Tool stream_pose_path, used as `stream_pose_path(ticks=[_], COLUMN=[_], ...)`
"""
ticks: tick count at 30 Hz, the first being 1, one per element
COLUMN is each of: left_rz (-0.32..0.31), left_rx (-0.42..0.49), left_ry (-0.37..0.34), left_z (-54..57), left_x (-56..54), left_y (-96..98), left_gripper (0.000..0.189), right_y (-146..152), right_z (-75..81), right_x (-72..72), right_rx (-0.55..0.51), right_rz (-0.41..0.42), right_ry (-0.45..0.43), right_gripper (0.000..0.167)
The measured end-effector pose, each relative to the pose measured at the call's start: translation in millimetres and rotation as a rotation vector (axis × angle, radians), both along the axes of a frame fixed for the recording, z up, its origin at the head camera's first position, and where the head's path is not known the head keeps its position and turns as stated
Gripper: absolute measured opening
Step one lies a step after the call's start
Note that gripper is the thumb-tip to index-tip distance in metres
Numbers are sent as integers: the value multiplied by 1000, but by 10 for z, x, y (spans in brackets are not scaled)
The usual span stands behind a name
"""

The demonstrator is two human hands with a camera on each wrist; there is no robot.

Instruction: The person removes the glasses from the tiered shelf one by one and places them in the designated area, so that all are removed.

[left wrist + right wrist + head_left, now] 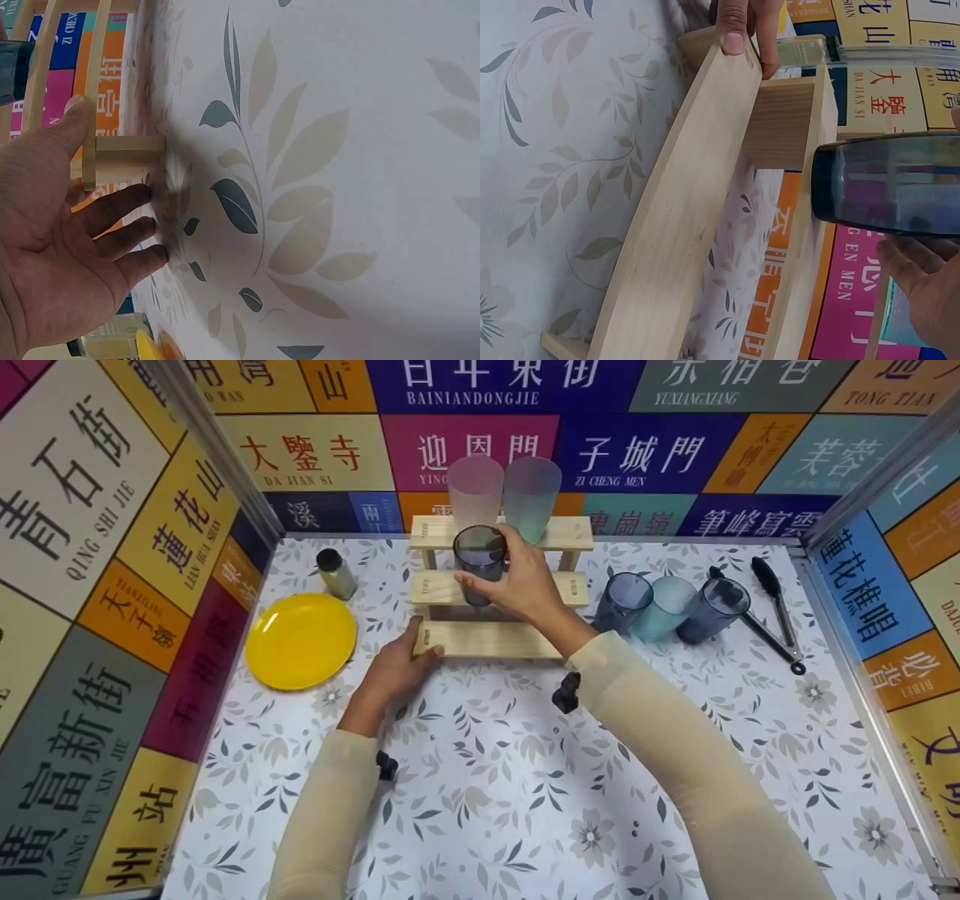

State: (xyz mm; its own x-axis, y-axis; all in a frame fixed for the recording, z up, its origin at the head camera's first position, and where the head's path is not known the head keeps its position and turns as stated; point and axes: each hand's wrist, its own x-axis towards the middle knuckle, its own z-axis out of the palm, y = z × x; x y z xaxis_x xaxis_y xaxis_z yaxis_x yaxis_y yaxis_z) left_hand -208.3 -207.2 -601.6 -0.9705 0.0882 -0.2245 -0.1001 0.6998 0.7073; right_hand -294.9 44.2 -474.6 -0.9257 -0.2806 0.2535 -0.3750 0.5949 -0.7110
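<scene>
A three-step wooden rack [495, 639] stands near the back wall. My left hand [397, 664] grips the left end of its lowest step, thumb on top, while the other fingers reach down beside it in the left wrist view. My right hand [525, 577] holds a dark grey see-through cup [892, 184] upright, thumb and fingers around its side. The cup's base is right at the middle step [799, 247] in the right wrist view. On the top step stand two frosted cups, one clear [475, 487] and one greenish [533, 495].
Right of the rack stand a blue-grey cup [624, 600], a teal cup [664, 609] and another dark cup [712, 611], with black-tipped tongs [780, 611] beyond. To the left are a yellow plate [300, 641] and a small black-capped bottle [336, 574]. Printed walls [330, 454] enclose the table.
</scene>
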Motion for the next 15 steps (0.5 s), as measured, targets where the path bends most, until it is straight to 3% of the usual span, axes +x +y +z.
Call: stream_pose_path(ticks=[15], left_rz=[17], left_rx=[10], left_ry=[-15], left_z=[-15], left_x=[0], left_y=[-3], left_gripper=[93], right_y=[-66], right_z=[-7], right_x=[-15], right_rx=[-8], right_rz=[-35], right_ry=[-15], right_gripper=[96])
